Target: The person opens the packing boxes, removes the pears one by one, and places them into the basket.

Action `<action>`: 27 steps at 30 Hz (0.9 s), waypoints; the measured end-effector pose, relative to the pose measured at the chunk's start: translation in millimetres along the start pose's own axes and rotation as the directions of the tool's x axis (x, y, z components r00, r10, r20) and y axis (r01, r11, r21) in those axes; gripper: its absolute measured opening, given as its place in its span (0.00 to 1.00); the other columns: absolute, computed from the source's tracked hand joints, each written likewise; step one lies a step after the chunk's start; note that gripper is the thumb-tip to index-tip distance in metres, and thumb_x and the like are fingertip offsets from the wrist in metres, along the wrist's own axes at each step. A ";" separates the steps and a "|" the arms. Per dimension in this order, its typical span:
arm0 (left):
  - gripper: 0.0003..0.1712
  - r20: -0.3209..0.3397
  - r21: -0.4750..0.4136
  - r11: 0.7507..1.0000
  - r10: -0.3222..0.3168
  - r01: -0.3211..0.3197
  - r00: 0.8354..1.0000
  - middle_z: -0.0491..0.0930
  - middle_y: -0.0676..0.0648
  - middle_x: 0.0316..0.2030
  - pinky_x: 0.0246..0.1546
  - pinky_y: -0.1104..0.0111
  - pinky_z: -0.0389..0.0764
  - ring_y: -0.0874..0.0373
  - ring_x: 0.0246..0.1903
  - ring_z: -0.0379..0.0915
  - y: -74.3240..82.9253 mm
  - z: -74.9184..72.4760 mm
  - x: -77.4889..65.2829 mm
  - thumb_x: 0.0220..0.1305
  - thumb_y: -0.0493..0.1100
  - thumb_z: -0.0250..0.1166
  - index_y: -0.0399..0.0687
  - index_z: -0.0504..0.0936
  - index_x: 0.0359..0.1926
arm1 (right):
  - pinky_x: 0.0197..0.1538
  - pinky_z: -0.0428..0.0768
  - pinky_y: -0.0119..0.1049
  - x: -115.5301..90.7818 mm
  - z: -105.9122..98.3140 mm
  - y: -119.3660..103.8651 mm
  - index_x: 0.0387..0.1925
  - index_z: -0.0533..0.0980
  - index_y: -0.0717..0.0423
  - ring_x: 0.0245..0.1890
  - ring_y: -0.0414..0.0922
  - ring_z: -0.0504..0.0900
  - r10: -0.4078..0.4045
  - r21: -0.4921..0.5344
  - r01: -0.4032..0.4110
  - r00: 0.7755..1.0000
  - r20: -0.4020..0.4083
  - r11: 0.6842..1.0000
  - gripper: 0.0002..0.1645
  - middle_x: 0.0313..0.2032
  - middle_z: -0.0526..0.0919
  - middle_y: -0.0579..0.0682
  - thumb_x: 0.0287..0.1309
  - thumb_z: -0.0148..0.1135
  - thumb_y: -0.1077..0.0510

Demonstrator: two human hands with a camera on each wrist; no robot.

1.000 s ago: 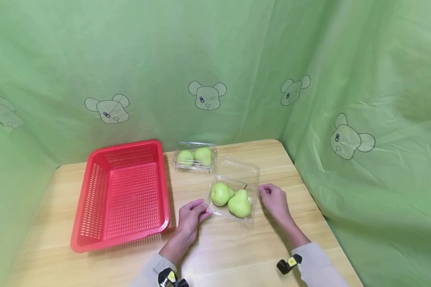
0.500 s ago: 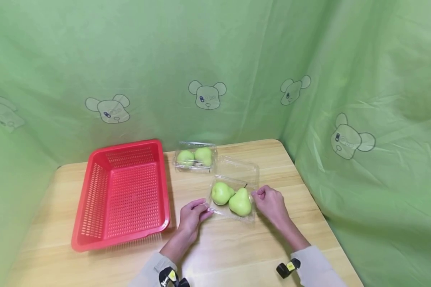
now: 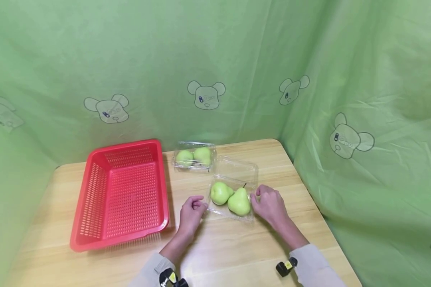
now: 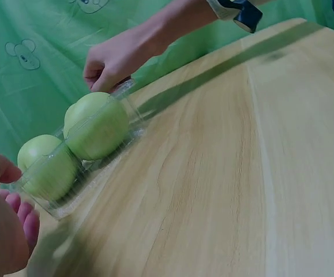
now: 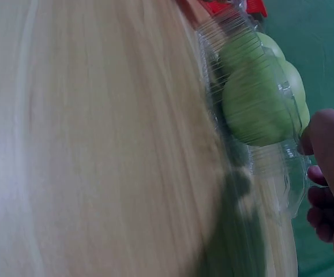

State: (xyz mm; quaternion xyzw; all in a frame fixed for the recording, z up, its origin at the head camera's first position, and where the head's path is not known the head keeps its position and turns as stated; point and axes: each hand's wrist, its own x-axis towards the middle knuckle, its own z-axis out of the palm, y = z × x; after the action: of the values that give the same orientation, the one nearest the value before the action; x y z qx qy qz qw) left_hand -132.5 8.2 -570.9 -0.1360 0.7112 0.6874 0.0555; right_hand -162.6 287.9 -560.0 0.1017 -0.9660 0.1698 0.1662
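Note:
Two green pears [image 3: 239, 201] lie in the base of a clear plastic clamshell box [image 3: 233, 216], whose lid [image 3: 238, 169] is folded back flat behind it. At the box's left edge is my left hand [image 3: 191, 215], fingers curled and thumb tip at the rim, as the left wrist view shows too. My right hand [image 3: 270, 204] holds the box's right rim, its thumb over the edge and the other fingers curled outside it. Seen from the right wrist, the pears [image 5: 259, 98] sit behind the ribbed clear wall.
Behind, a second clear box [image 3: 193, 167] with two green fruits inside stands shut near the table's back edge. To the left is a large red plastic basket [image 3: 164, 199]. A green curtain [image 3: 208, 52] hangs behind and on both sides of the wooden table [image 3: 230, 251].
My right hand has come left onto the box's right rim. The fingers of my left hand have curled in more at the left corner. Pears and basket stay put.

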 end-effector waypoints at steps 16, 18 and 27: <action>0.25 0.109 0.499 0.788 0.356 -0.361 0.928 0.79 0.44 0.52 0.57 0.59 0.81 0.51 0.54 0.72 17.6 9.6 -7.0 0.61 0.39 0.71 0.41 0.81 0.59 | 0.36 0.70 0.40 -0.3 2.0 3.6 0.29 0.77 0.59 0.25 0.49 0.73 -0.109 -0.181 0.108 0.994 0.004 0.977 0.18 0.23 0.78 0.51 0.59 0.66 0.47; 0.25 0.149 0.532 0.740 0.396 -0.411 0.906 0.80 0.43 0.53 0.59 0.58 0.83 0.51 0.55 0.72 20.8 11.1 -5.8 0.60 0.39 0.71 0.40 0.81 0.59 | 0.35 0.70 0.40 -0.2 1.8 3.2 0.30 0.76 0.58 0.26 0.49 0.73 -0.096 -0.181 0.099 0.995 0.026 0.978 0.17 0.24 0.77 0.51 0.60 0.66 0.48; 0.30 0.362 0.677 0.392 0.560 -0.623 0.745 0.82 0.42 0.56 0.61 0.62 0.84 0.50 0.56 0.77 36.0 17.7 4.4 0.54 0.39 0.77 0.39 0.81 0.59 | 0.32 0.69 0.38 0.8 -0.4 1.2 0.30 0.74 0.59 0.25 0.47 0.71 -0.073 -0.176 0.087 0.994 0.084 0.981 0.17 0.24 0.74 0.50 0.61 0.65 0.49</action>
State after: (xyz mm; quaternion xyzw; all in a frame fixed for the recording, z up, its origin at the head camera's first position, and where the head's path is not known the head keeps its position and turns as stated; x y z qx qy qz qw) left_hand -148.3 25.9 -538.3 0.1883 0.9291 0.2973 -0.1135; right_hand -163.6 289.0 -559.8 0.1317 -0.9782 0.0713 0.1441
